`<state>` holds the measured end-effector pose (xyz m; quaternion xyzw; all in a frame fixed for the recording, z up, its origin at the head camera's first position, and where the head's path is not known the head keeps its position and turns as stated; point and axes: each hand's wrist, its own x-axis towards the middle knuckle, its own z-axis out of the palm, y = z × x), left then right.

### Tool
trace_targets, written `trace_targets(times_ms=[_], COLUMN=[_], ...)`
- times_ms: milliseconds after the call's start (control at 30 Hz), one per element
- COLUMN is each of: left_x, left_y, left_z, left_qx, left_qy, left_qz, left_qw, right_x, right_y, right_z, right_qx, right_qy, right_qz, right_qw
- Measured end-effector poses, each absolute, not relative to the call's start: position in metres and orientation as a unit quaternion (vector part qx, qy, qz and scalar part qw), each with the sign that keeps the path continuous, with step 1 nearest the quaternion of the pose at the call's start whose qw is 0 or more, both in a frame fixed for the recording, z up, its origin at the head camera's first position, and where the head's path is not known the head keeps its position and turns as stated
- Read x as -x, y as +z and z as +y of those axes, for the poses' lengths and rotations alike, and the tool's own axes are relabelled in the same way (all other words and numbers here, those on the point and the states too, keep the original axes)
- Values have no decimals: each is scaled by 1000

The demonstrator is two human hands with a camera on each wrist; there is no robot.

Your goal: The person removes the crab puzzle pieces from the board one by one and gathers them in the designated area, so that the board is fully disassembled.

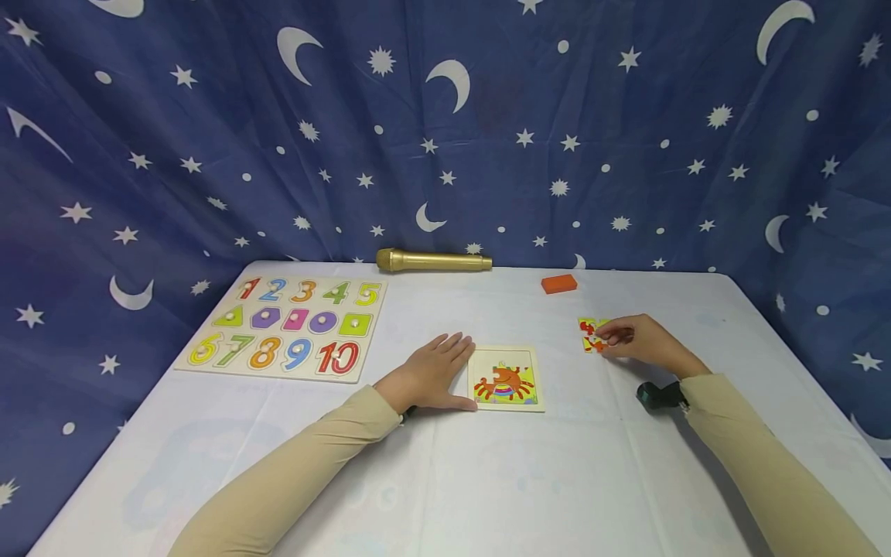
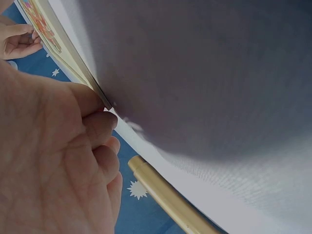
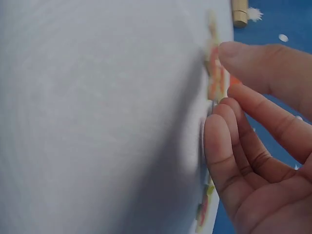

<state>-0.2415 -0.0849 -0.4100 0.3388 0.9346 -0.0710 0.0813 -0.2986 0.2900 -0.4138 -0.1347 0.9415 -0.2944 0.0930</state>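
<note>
A square wooden puzzle board (image 1: 504, 355) lies on the table, with part of a red-orange crab picture on it. My left hand (image 1: 435, 375) rests along its left edge, fingers fairly straight, thumb at the near corner and index finger at the far one. In the left wrist view, fingertips (image 2: 100, 129) press by the board's edge. Further right, my right hand (image 1: 640, 342) reaches over several small yellow-and-red puzzle pieces (image 1: 592, 345) and partly hides them. In the right wrist view, thumb and index finger stand apart, with fingertips (image 3: 229, 49) right at the blurred pieces.
A number and shape peg puzzle (image 1: 278, 336) covers the table's left side. At the back edge lie a gold microphone (image 1: 435, 261) and an orange block (image 1: 559, 284). A dark blue curtain (image 1: 501, 93) with moons and stars hangs behind the white-covered table.
</note>
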Motion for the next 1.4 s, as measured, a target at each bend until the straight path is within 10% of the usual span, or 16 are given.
trace_targets(times_ms=[1400], left_x=[241], left_y=[-409], left_z=[-84], left_qx=[-331], left_qy=[-70], left_qz=[937], left_qw=[87], right_x=[276], right_y=[-410], right_z=[155], right_qx=[334], right_qy=[-305], right_qz=[876], right_qw=[167])
